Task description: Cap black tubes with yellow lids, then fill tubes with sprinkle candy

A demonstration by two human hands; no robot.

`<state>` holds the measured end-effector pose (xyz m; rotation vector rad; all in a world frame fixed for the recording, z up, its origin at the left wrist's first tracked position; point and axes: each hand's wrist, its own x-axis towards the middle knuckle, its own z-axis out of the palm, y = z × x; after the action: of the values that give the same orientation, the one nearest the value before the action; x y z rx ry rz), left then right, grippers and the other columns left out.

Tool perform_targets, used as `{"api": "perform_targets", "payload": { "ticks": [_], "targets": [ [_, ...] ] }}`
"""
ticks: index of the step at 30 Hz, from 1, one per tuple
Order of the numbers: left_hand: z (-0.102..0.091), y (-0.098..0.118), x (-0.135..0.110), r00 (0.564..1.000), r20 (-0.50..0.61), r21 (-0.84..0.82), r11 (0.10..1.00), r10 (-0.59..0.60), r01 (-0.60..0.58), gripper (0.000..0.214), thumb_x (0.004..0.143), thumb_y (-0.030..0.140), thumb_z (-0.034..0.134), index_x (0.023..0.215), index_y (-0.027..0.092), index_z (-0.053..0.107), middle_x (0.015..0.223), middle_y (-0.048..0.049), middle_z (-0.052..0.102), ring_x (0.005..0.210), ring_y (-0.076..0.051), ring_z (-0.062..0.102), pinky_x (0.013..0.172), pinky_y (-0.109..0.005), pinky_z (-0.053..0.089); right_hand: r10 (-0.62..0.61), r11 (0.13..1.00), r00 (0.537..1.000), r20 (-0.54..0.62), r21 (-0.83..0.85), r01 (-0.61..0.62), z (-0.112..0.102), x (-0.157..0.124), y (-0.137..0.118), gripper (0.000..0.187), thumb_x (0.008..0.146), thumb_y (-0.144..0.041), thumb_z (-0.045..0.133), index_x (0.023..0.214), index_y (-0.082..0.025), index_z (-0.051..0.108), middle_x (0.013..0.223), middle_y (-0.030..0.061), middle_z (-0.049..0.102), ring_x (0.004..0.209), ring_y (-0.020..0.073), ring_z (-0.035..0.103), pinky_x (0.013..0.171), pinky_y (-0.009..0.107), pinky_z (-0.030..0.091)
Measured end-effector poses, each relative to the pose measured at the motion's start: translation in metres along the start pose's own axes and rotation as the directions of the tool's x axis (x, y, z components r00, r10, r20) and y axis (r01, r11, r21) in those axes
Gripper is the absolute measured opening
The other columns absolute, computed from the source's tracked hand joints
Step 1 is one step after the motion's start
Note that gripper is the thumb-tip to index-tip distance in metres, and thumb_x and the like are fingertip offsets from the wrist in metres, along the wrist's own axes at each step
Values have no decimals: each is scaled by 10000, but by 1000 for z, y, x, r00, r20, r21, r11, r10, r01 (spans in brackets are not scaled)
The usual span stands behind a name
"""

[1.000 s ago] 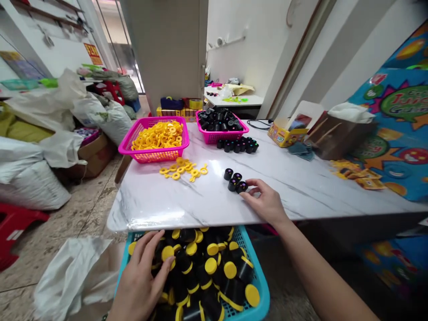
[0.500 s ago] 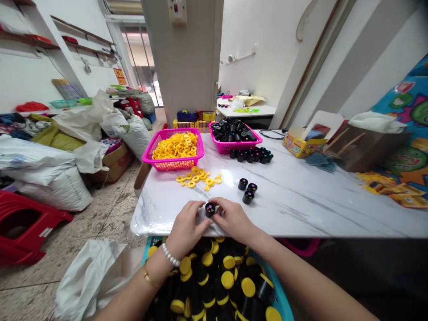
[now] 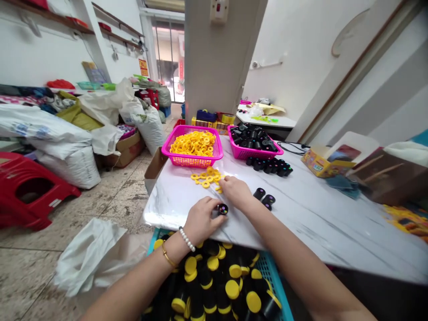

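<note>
My left hand [image 3: 204, 217] has its thumb and fingers closed around a short black cylinder [image 3: 223, 209] standing near the table's front edge, with small coloured bits showing in its top. Farther up, my right hand [image 3: 236, 191] pinches at a yellow ring-shaped piece [image 3: 219, 189] on the right side of a small loose group of yellow rings [image 3: 205, 179]. The fingertips partly cover what they grip. Several similar black cylinders [image 3: 267, 199] stand just right of my right wrist.
A pink basket [image 3: 192, 162] of yellow rings and a pink basket [image 3: 241, 153] of black parts stand at the back. Rows of black cylinders [image 3: 270, 166] are before the second. Below the table edge, a teal crate [image 3: 279, 285] holds black cylinders with yellow caps. An open box [image 3: 317, 162] lies right.
My right hand has left the black cylinder and moved forward to the yellow rings. My left hand still holds the cylinder. The view has turned slightly left.
</note>
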<state>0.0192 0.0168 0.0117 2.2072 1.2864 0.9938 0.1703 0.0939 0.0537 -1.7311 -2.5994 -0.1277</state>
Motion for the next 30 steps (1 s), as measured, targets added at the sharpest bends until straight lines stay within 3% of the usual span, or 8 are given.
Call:
{"api": "perform_targets", "payload": {
  "ticks": [4, 8, 16, 19, 22, 24, 26, 30],
  "targets": [
    [0, -1, -5, 997, -81, -26, 1000, -17, 14, 205, 755, 225, 658, 944, 179, 595, 872, -25, 597, 828, -178, 562, 744, -285, 455, -30, 1000, 998, 52, 12, 29, -4, -1, 5, 358, 860, -240, 536, 1194, -119, 574, 1041, 147, 611, 896, 234, 617, 760, 295, 445],
    [0, -2, -7, 992, -122, -25, 999, -22, 19, 178, 759, 208, 613, 934, 184, 598, 870, -28, 595, 823, -181, 567, 734, -286, 456, -79, 994, 994, 73, 80, 73, -7, -18, 3, 255, 827, -286, 580, 1050, -183, 646, 991, 91, 586, 816, 174, 602, 748, 257, 423],
    [-1, -7, -6, 998, -63, 3, 1000, -16, 16, 226, 762, 291, 631, 962, 191, 660, 926, -46, 617, 880, -200, 594, 815, -305, 471, 82, 917, 984, -157, 398, -13, -6, -67, 1, 146, 757, -337, 648, 756, -197, 603, 721, 3, 578, 639, 145, 523, 603, 265, 386],
    [-3, -6, -7, 998, -49, -1, 1000, -25, 25, 270, 749, 301, 663, 999, 199, 669, 943, -43, 620, 885, -198, 597, 809, -297, 471, 217, 705, 972, -85, 703, -96, -9, -76, 3, 210, 763, -399, 663, 800, -199, 610, 635, -16, 566, 540, 118, 489, 514, 244, 385],
    [-6, -5, -7, 1000, -8, -14, 1000, -1, 1, 243, 741, 327, 687, 950, 204, 688, 925, -32, 625, 868, -189, 601, 793, -285, 468, 181, 285, 973, 146, 939, -194, -10, -84, -2, 286, 758, -433, 685, 903, -207, 587, 532, -52, 519, 408, 87, 404, 363, 197, 287],
    [-8, -5, -7, 999, 29, -20, 999, 26, -26, 219, 741, 334, 692, 920, 208, 699, 894, -24, 629, 855, -182, 602, 780, -275, 464, 121, 101, 966, 229, 965, -242, -8, -87, -8, 309, 738, -426, 717, 910, -206, 586, 509, -63, 509, 370, 69, 367, 326, 177, 231],
    [-10, -4, -7, 997, 64, -28, 999, 48, -46, 202, 753, 333, 684, 919, 221, 706, 862, -15, 632, 846, -176, 602, 763, -264, 458, 92, 34, 959, 270, 961, -274, -3, -86, -13, 298, 719, -405, 744, 875, -197, 599, 484, -71, 494, 361, 52, 343, 331, 164, 215],
    [-11, -4, -6, 993, 103, -32, 998, 53, -50, 184, 767, 356, 678, 900, 233, 712, 839, -7, 633, 839, -170, 600, 745, -255, 450, 77, 43, 958, 275, 959, -279, 7, -79, -17, 269, 696, -364, 768, 832, -180, 627, 454, -82, 455, 384, 40, 321, 371, 159, 209]
  ]
}}
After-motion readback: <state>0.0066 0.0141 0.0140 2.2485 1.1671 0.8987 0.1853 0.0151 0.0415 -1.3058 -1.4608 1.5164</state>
